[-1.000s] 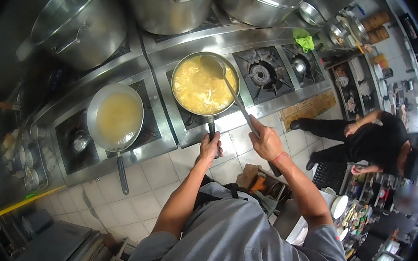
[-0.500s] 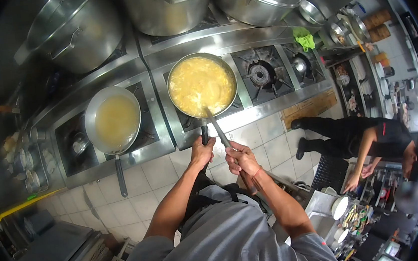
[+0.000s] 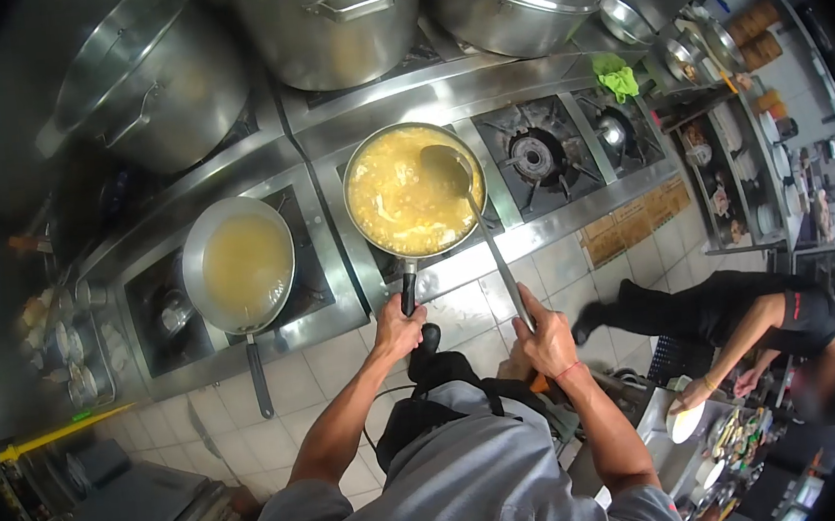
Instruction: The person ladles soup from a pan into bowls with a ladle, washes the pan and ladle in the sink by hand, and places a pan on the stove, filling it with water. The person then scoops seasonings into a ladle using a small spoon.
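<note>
My left hand (image 3: 400, 326) is wrapped round the black handle of a frying pan (image 3: 404, 250) on the stove. Yellow, soupy food with pale shreds (image 3: 390, 188) fills this pan. In my right hand (image 3: 544, 345) is the long handle of a ladle (image 3: 445, 169), closed in my fingers. The ladle's bowl lies at the right side of the food, partly sunk in it. To the left, a second frying pan (image 3: 191, 244) holds clear yellow liquid, and its handle points toward me.
Large steel pots (image 3: 321, 39) line the back of the stove (image 3: 333, 269). Bare burners (image 3: 534, 155) are to the right, with a green cloth (image 3: 615, 77) beyond. At right, a co-worker (image 3: 744, 314) bends over a counter, one hand at a white plate (image 3: 687, 422).
The ladle's bowl has surfaced and shifted to the pan's right side. My right hand has moved right with the handle. The co-worker's hand has reached the white plate.
</note>
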`<move>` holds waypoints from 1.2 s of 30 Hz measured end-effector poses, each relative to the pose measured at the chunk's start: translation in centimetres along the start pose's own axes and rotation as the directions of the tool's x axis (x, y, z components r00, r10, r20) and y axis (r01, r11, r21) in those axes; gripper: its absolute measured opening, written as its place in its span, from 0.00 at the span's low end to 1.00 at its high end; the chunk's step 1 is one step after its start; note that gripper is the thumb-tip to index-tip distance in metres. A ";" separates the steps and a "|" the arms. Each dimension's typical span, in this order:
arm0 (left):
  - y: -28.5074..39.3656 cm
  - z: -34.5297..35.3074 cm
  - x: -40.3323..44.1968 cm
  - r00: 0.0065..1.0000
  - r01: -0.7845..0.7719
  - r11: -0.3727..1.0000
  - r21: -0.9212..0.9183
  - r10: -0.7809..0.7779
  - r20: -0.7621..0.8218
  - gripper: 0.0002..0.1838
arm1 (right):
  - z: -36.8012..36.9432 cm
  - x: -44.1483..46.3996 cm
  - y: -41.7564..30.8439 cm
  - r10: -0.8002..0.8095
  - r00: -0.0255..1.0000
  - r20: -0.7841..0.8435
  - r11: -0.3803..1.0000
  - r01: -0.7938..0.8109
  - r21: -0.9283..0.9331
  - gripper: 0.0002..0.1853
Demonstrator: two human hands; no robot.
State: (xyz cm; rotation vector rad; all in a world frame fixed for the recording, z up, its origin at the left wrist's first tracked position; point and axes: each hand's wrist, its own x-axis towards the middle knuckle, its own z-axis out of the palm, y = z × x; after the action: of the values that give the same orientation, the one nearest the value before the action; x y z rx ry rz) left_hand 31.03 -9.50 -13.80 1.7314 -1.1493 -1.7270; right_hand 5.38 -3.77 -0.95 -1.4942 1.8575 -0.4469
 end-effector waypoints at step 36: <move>-2.0 4.3 1.2 0.997 0.042 0.999 0.033 -0.039 -0.063 0.11 | -1.4 6.8 12.1 -0.161 0.978 0.130 0.981 0.144 0.133 0.32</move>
State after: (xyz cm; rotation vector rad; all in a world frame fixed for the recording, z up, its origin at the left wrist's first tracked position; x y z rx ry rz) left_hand 27.28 -8.28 -16.61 1.8279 -1.1303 -1.6731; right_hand -4.76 -7.12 -9.94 -1.5496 1.5845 -0.5065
